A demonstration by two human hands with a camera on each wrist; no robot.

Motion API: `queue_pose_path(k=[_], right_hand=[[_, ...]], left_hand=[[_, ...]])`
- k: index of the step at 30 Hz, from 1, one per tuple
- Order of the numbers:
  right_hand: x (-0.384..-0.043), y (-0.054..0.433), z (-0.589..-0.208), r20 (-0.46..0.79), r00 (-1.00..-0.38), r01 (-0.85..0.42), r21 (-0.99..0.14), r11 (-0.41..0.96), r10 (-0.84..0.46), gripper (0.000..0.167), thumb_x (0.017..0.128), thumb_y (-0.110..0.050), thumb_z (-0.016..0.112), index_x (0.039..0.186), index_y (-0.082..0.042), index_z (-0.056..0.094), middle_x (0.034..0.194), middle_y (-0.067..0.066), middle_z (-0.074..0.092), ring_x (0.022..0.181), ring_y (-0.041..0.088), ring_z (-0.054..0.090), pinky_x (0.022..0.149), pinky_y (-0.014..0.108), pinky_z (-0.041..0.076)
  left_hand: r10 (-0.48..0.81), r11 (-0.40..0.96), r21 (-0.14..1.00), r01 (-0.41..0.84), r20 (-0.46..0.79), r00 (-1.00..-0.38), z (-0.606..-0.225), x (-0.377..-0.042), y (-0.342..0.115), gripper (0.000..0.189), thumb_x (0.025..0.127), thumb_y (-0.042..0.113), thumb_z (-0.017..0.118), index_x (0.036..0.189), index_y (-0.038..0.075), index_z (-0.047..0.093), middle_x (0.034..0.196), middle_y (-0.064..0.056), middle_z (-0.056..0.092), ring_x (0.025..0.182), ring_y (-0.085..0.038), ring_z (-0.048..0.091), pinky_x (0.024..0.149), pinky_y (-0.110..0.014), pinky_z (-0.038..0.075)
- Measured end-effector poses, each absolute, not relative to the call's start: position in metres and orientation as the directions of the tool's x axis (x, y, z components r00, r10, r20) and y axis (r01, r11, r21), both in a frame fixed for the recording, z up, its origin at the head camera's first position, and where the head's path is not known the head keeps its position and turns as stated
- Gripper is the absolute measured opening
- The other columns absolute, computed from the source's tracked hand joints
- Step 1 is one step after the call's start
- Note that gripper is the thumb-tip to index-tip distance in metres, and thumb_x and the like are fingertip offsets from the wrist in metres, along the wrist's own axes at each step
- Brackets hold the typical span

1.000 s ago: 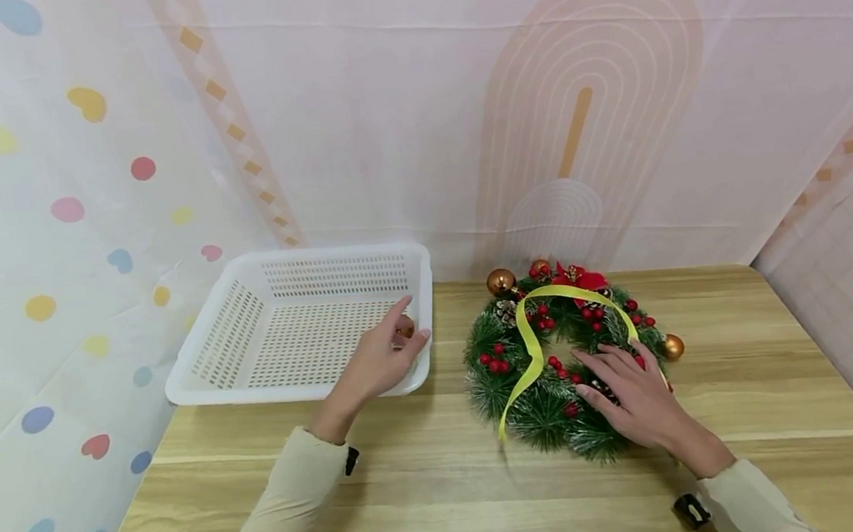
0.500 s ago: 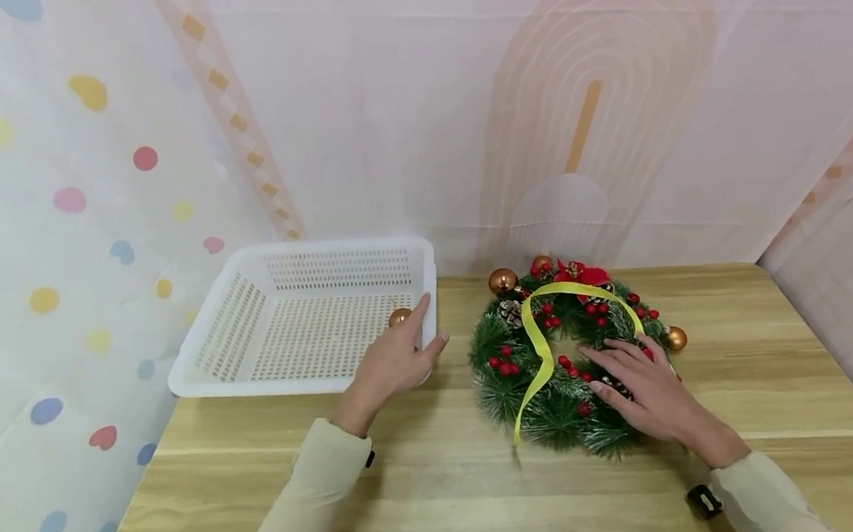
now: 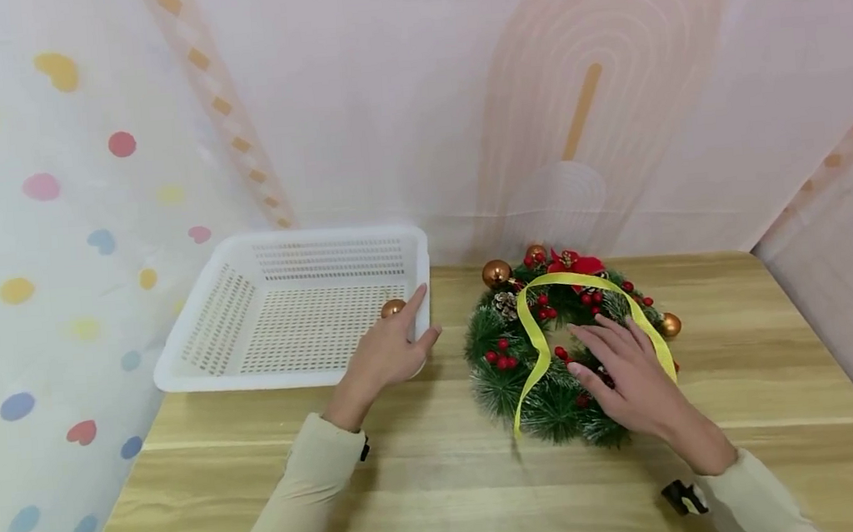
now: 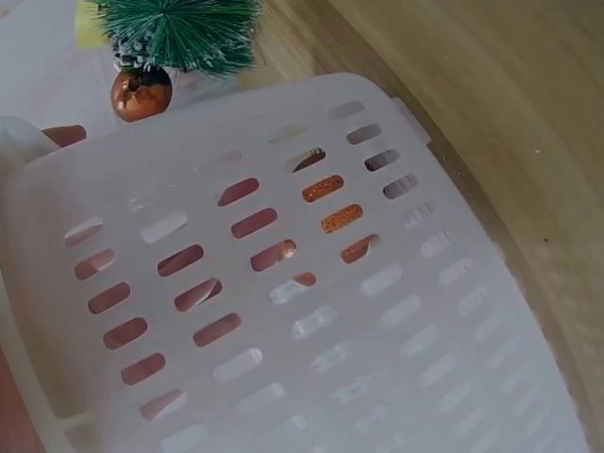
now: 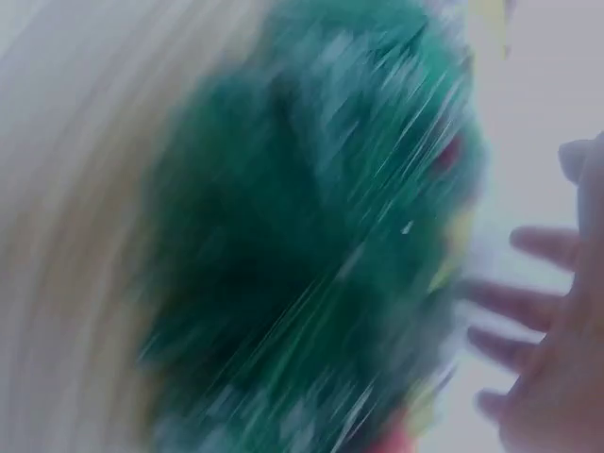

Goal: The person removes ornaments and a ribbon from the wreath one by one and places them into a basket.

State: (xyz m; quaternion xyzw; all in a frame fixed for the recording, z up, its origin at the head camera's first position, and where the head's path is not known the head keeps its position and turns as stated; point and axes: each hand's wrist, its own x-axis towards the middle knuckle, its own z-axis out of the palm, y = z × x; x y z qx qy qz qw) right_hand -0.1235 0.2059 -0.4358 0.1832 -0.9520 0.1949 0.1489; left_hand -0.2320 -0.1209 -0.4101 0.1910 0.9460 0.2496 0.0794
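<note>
My left hand (image 3: 384,353) reaches over the front right corner of the white plastic basket (image 3: 296,379). Its index finger and thumb are straight and spread; the other fingers are hidden inside. A copper bauble (image 3: 393,308) shows just beyond the hand, in the basket. Through the wall slots, the left wrist view shows fingers (image 4: 253,223) beside glittery orange patches. My right hand (image 3: 635,383) is over the right side of a green wreath (image 3: 507,385), fingers spread; contact is unclear. A yellow ribbon (image 3: 532,324) loops across the wreath. The right wrist view is blurred.
On the wreath are a red flower (image 3: 575,263), red berries, a pine cone (image 3: 506,305) and copper baubles, including a large one (image 3: 497,273). The wooden table (image 3: 458,481) meets a patterned cloth backdrop (image 3: 399,109) behind and at the left.
My left hand has moved slightly towards the basket's right rim, and the bauble now shows beyond the hand, not between index finger and thumb. My right hand has shifted slightly over the wreath.
</note>
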Motion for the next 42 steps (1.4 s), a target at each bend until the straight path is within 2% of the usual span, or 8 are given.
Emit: queue_pose_path(k=[11, 16, 20, 24, 32, 42], right_hand=[[-0.131, 0.155, -0.432, 0.146, -0.972, -0.226, -0.377, 0.898, -0.183, 0.075, 0.096, -0.058, 0.053, 0.156, -0.021, 0.031, 0.148, 0.023, 0.043, 0.135, 0.046, 0.041, 0.107, 0.069, 0.027], [-0.133, 0.143, -0.445, 0.115, -0.982, -0.182, -0.329, 0.926, -0.152, 0.077, 0.095, -0.064, 0.049, 0.157, -0.023, 0.030, 0.147, 0.025, 0.045, 0.126, 0.048, 0.050, 0.102, 0.068, 0.034], [-0.133, 0.140, -0.456, 0.180, -0.970, -0.205, -0.227, 0.952, -0.166, 0.078, 0.093, -0.063, 0.054, 0.155, -0.020, 0.034, 0.135, 0.023, 0.057, 0.108, 0.043, 0.063, 0.096, 0.061, 0.043], [-0.134, 0.142, -0.463, 0.243, -0.949, -0.249, -0.179, 0.952, -0.202, 0.081, 0.091, -0.060, 0.060, 0.155, -0.017, 0.036, 0.119, 0.016, 0.066, 0.096, 0.037, 0.066, 0.090, 0.058, 0.047], [-0.135, 0.150, -0.467, 0.235, -0.929, -0.334, -0.189, 0.923, -0.287, 0.084, 0.091, -0.062, 0.058, 0.157, -0.019, 0.029, 0.121, 0.012, 0.064, 0.101, 0.032, 0.065, 0.090, 0.059, 0.047], [-0.133, 0.164, -0.464, 0.235, -0.881, -0.453, -0.175, 0.874, -0.410, 0.082, 0.092, -0.060, 0.058, 0.157, -0.020, 0.029, 0.123, 0.010, 0.064, 0.111, 0.033, 0.063, 0.095, 0.058, 0.045]], left_hand=[[0.388, 0.801, 0.517, 0.302, -0.064, -0.919, -0.411, -0.233, -0.122, 0.069, 0.101, 0.048, 0.045, 0.160, 0.028, 0.015, 0.064, -0.004, 0.054, 0.051, -0.017, 0.045, 0.047, -0.033, 0.037], [0.385, 0.801, 0.516, 0.303, -0.058, -0.921, -0.412, -0.233, -0.121, 0.069, 0.101, 0.047, 0.046, 0.160, 0.029, 0.015, 0.063, -0.005, 0.052, 0.050, -0.016, 0.043, 0.047, -0.033, 0.036], [0.391, 0.797, 0.521, 0.307, -0.056, -0.919, -0.412, -0.232, -0.121, 0.068, 0.102, 0.047, 0.046, 0.160, 0.029, 0.015, 0.061, -0.004, 0.052, 0.048, -0.015, 0.041, 0.046, -0.032, 0.035], [0.385, 0.799, 0.520, 0.301, -0.057, -0.921, -0.411, -0.231, -0.120, 0.068, 0.102, 0.046, 0.047, 0.160, 0.029, 0.015, 0.061, -0.004, 0.051, 0.047, -0.015, 0.039, 0.046, -0.032, 0.035], [0.383, 0.802, 0.515, 0.303, -0.054, -0.922, -0.410, -0.230, -0.120, 0.068, 0.102, 0.047, 0.046, 0.160, 0.028, 0.016, 0.062, -0.004, 0.052, 0.049, -0.016, 0.043, 0.047, -0.032, 0.036], [0.380, 0.805, 0.509, 0.304, -0.050, -0.924, -0.410, -0.230, -0.120, 0.069, 0.101, 0.047, 0.047, 0.160, 0.028, 0.016, 0.062, -0.004, 0.051, 0.049, -0.015, 0.040, 0.047, -0.032, 0.036]])
